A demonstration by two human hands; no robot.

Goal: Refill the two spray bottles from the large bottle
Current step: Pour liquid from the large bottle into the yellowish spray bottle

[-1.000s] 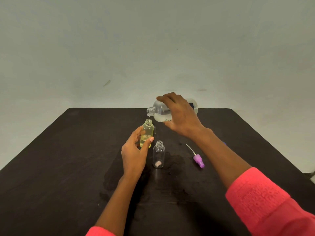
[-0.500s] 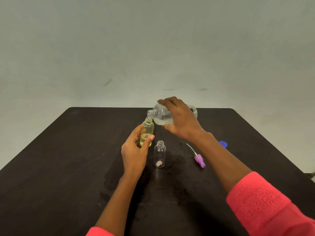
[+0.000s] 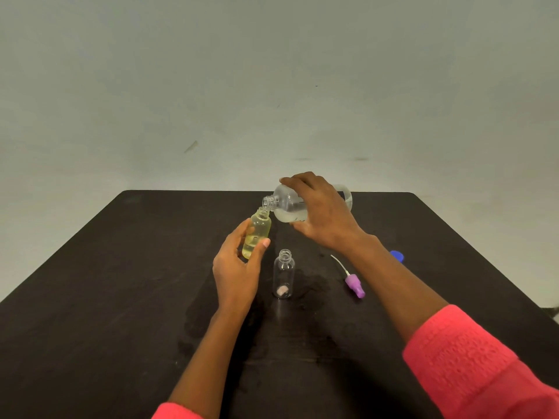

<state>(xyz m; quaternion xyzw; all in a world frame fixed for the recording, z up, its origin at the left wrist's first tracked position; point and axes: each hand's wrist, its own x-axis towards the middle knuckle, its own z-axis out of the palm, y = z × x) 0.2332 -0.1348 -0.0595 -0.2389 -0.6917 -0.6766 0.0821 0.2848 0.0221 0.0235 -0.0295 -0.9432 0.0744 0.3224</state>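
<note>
My right hand (image 3: pixel 323 216) grips the large clear bottle (image 3: pixel 287 207), tipped on its side with its open neck pointing left, right over the mouth of the small yellow spray bottle (image 3: pixel 258 234). Clear liquid lies along the large bottle's lower side. My left hand (image 3: pixel 237 267) holds the yellow bottle upright, slightly tilted, with yellowish liquid in its lower half. A second small clear spray bottle (image 3: pixel 283 273) stands uncapped just right of my left hand, nearly empty with a pale bit at its bottom.
A purple spray head with a white dip tube (image 3: pixel 353 282) lies on the black table (image 3: pixel 106 282) to the right. A blue cap (image 3: pixel 397 255) peeks out behind my right forearm. A wet patch darkens the table around the clear bottle.
The large bottle's neck has come down from above the yellow bottle until it sits at that bottle's mouth. My left hand has stayed on the yellow bottle.
</note>
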